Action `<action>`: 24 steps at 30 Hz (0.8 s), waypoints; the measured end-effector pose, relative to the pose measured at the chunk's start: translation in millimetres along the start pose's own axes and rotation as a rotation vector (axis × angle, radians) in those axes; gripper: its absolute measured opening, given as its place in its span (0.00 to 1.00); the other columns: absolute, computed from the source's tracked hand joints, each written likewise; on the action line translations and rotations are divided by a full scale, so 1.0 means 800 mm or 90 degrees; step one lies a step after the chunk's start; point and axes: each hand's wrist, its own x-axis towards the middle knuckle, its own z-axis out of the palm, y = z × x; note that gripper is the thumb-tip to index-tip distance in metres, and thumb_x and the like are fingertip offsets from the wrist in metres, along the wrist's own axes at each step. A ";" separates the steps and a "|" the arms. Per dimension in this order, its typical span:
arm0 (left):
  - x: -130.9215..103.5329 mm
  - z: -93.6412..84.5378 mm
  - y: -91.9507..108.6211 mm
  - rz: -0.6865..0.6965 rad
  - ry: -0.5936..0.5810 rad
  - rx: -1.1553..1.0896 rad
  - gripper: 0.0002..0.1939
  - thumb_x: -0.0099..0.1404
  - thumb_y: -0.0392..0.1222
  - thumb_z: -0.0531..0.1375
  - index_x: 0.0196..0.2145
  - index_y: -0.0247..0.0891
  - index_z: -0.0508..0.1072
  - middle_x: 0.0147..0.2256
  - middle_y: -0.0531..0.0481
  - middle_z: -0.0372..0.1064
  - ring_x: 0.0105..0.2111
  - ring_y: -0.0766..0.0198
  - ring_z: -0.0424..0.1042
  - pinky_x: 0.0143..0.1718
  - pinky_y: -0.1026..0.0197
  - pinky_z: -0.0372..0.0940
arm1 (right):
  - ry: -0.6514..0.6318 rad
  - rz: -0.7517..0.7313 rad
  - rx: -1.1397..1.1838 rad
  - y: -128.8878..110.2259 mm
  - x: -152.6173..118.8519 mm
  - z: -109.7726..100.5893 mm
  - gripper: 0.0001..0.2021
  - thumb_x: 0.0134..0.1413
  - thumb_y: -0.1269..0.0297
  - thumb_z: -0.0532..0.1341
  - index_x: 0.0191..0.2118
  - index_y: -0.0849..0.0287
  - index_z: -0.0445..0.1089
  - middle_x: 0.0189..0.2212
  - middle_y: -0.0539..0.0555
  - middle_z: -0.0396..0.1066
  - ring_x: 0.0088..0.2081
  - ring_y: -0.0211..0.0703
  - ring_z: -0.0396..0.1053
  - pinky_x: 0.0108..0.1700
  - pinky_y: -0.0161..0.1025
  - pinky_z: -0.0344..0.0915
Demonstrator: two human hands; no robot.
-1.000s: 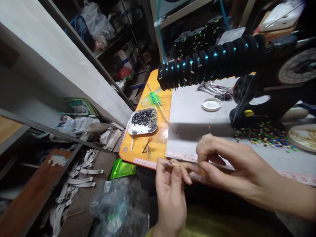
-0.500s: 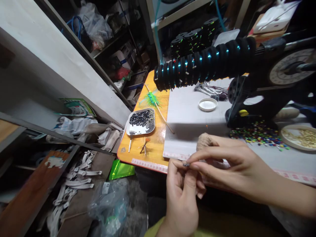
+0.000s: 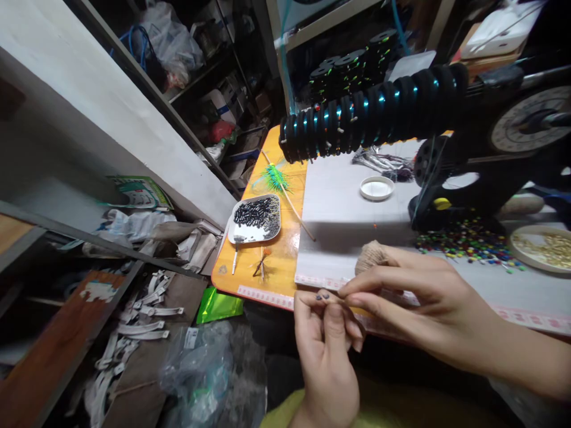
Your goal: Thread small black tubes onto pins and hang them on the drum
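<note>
- The near edge of the bench [image 3: 285, 258], lined with a pink-and-white marked strip [image 3: 263, 295], runs just beyond the left fingers and passes behind the right ones.
- Ahead of the fingers a stretch of pale board [image 3: 330, 255] reaches to a shallow white dish [image 3: 377, 189].
- Farther off, a black ringed arm [image 3: 375, 113] hangs above the board and limits the height there.
- Left of the fingers, near the corner of the bench, stand a white tray [image 3: 243, 235] of dark beads and a thin stick [image 3: 294, 209] bearing a green bristly piece [image 3: 275, 177].
- To the right, beyond the right wrist, multicoloured beads [image 3: 468, 246] spread over the board beside a round dish [image 3: 520, 255] of gold-coloured bits.
- The small dark pieces [image 3: 322, 295] are blue-black, short and slightly shiny; finer detail is too small to tell.
- They sit at the tip of the left forefinger, just above the thumb, and near the right fingertips.
- The left hand [image 3: 328, 356] is curled inward, its thumb close against the forefinger, holding the pieces there.
- The right hand [image 3: 423, 303] brings thumb and forefinger into a narrow pinch beside them; whether anything is between those tips cannot be told.
- A beige textured cover [image 3: 371, 257] shows just beyond the right forefinger.
</note>
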 end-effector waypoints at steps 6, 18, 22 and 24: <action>0.001 0.002 0.003 0.040 -0.018 -0.097 0.12 0.73 0.45 0.63 0.33 0.40 0.68 0.23 0.58 0.64 0.21 0.73 0.59 0.24 0.73 0.59 | -0.004 -0.023 0.008 0.002 0.000 -0.002 0.09 0.64 0.76 0.62 0.39 0.59 0.79 0.28 0.53 0.73 0.29 0.36 0.69 0.28 0.32 0.66; 0.004 0.003 0.006 0.041 -0.044 -0.160 0.11 0.76 0.41 0.59 0.34 0.40 0.68 0.25 0.57 0.63 0.22 0.74 0.59 0.25 0.73 0.60 | 0.063 0.117 0.013 -0.004 0.003 -0.006 0.07 0.65 0.66 0.65 0.34 0.54 0.79 0.27 0.51 0.73 0.27 0.36 0.70 0.25 0.32 0.64; 0.002 0.005 0.006 0.046 -0.044 -0.168 0.10 0.76 0.40 0.59 0.34 0.39 0.68 0.25 0.57 0.63 0.22 0.75 0.59 0.25 0.74 0.60 | 0.060 0.097 -0.012 -0.001 0.002 -0.004 0.07 0.65 0.66 0.64 0.34 0.55 0.79 0.26 0.50 0.72 0.26 0.35 0.68 0.24 0.31 0.63; 0.003 0.006 0.007 0.049 -0.043 -0.170 0.10 0.76 0.40 0.59 0.34 0.39 0.68 0.25 0.57 0.63 0.22 0.75 0.59 0.25 0.74 0.60 | 0.065 0.100 -0.010 0.000 0.003 -0.003 0.07 0.65 0.64 0.65 0.34 0.54 0.79 0.26 0.49 0.72 0.26 0.35 0.69 0.24 0.31 0.64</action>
